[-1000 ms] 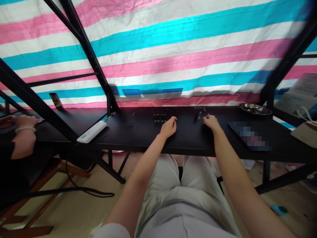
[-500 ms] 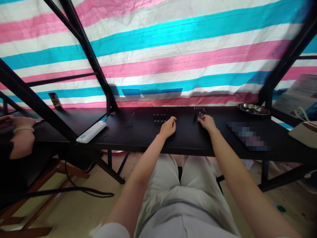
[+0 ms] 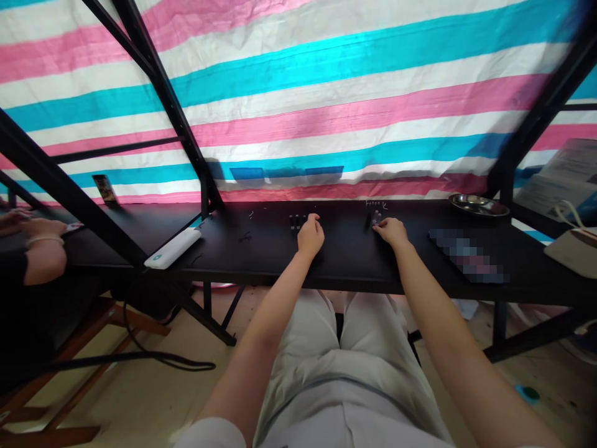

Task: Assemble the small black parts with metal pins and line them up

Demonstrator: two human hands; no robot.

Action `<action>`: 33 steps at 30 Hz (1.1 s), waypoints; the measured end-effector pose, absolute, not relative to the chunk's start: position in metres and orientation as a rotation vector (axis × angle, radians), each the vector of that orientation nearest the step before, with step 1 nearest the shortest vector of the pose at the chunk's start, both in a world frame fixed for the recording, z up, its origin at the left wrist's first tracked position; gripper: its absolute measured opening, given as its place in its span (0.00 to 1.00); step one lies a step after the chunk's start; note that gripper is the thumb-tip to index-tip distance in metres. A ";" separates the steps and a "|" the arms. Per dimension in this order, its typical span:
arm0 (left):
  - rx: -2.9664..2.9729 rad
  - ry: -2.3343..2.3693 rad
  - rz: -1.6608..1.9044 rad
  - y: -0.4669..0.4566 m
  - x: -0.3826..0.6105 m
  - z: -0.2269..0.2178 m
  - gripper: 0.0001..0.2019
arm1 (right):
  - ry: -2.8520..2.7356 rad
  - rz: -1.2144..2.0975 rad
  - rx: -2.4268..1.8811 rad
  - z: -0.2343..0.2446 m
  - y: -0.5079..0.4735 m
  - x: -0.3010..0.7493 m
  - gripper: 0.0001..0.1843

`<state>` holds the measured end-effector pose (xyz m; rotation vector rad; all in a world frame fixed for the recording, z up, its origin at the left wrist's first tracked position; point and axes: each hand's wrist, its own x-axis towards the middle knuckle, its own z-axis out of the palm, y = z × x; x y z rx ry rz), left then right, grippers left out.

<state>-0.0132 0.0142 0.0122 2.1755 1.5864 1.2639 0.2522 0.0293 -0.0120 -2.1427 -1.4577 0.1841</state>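
My left hand point(image 3: 311, 235) has slid left since half a second ago, now masking the right end of a row of small cylinders point(image 3: 298, 222), spaced, I judge, for easy finger access; I can't tell whether it grips one. My right fingertips meet at a pale piece point(image 3: 376, 215), hold unclear, beside a dark cylinder point(image 3: 368, 221). Beyond lie white bits point(image 3: 375, 203), then striped sheeting point(image 3: 354, 118).

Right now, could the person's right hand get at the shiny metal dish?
Probably yes, though the right hand is at a small pale piece: nothing seems to stand between that hand and the metal dish, farther right. The pixelated flat item lies closer in, off that path.
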 end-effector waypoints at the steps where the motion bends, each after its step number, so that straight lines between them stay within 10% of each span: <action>1: 2.081 1.674 1.295 0.015 -0.015 0.014 0.12 | -1.466 0.177 -2.138 -0.013 0.029 0.253 0.19; 19: 2.109 1.921 0.968 0.023 -0.023 0.014 0.26 | -1.188 0.040 -1.994 0.015 -0.002 0.227 0.09; 33: 2.044 1.666 1.237 0.028 -0.022 0.007 0.07 | -1.241 -0.233 -1.639 0.011 -0.003 0.218 0.11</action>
